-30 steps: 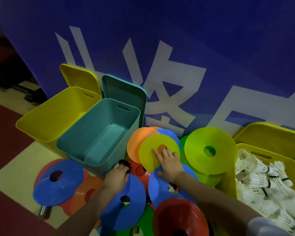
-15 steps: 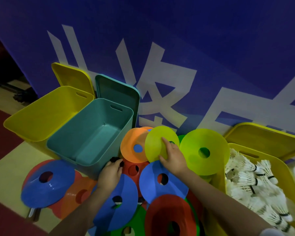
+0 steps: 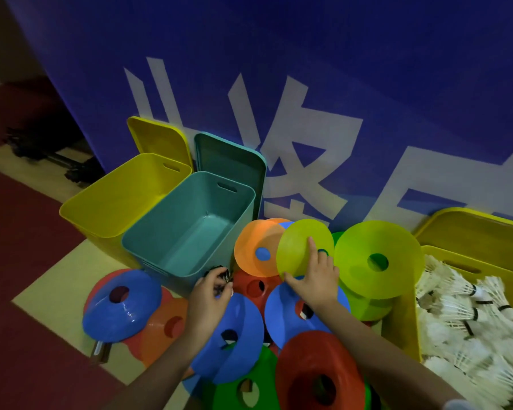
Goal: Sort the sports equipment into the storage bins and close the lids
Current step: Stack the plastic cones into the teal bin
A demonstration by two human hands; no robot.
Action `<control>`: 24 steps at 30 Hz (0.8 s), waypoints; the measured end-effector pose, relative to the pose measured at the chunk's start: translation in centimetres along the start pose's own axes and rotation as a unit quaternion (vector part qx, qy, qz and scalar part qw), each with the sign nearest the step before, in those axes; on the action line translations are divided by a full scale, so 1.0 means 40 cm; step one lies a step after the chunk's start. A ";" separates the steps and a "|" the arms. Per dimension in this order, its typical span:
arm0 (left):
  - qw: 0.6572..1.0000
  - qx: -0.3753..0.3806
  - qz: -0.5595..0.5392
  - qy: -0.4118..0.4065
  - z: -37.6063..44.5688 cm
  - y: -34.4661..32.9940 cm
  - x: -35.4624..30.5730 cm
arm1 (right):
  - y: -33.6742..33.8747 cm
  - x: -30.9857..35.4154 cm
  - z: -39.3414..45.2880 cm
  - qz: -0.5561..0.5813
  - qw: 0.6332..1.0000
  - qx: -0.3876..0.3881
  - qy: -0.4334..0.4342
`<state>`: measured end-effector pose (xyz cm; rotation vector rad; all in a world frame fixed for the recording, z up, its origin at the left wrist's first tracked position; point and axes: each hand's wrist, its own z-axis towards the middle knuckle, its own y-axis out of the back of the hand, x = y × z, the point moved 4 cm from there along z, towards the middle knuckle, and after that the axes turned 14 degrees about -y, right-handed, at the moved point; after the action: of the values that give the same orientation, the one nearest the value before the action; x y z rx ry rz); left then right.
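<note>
- The left hand (image 3: 209,294) curls round a small dark thing (image 3: 219,272) at the corner of the teal bin (image 3: 190,229); too dim and too covered to tell what it is.
- The right hand (image 3: 316,279) covers part of the yellow-green disc (image 3: 299,247), whose centre hole shows only as a sliver.
- A blue disc (image 3: 286,224) behind the orange disc (image 3: 256,247) shows just a rim and a patch through the hole.
- The red cone (image 3: 317,371) and green disc (image 3: 246,386) run off the bottom edge.
- The shuttlecock bin (image 3: 471,263) is cut by the right edge.
- A metallic object (image 3: 100,350) pokes from under the left discs, unidentifiable.
</note>
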<state>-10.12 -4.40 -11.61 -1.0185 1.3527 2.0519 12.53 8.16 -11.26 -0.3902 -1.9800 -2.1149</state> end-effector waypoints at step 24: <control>0.992 0.004 -0.129 0.015 -0.026 0.022 0.028 | -0.086 0.203 0.032 -0.257 0.949 0.143 0.112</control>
<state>-11.09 -5.70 -12.24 -1.1585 1.1749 1.8456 3.80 9.87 -11.67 0.4450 -2.3793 -1.9612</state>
